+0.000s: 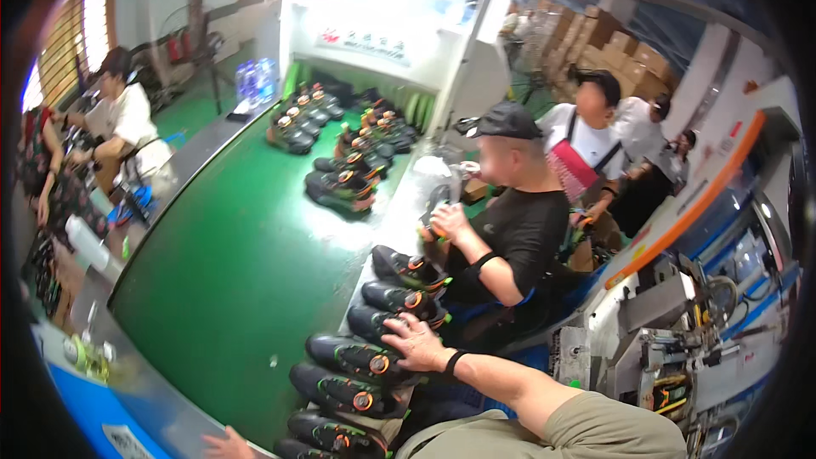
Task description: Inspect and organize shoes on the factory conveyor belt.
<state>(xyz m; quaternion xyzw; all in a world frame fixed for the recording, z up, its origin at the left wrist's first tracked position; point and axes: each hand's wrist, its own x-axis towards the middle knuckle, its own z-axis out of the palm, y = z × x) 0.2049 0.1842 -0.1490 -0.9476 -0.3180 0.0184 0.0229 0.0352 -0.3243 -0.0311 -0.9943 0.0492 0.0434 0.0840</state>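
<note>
A row of black shoes with orange and green trim lines the right edge of the green conveyor belt (212, 297). My right hand (414, 342) reaches across this row from the lower right, its fingers spread. Its fingertips rest on or just over a black shoe (367, 321); whether they press on it I cannot tell. Just nearer lies another black shoe (347, 354). At the lower edge, my left hand (228, 444) shows only in part, fingers apart and nothing in them, beside the belt's near left side.
Further shoes (340, 187) stand in groups at the belt's far end, before a white machine housing (374, 38). On the right a co-worker in black (527, 225) handles a shoe. Machinery with an orange bar (688, 200) stands at far right. Bottles (255, 81) sit at the far left.
</note>
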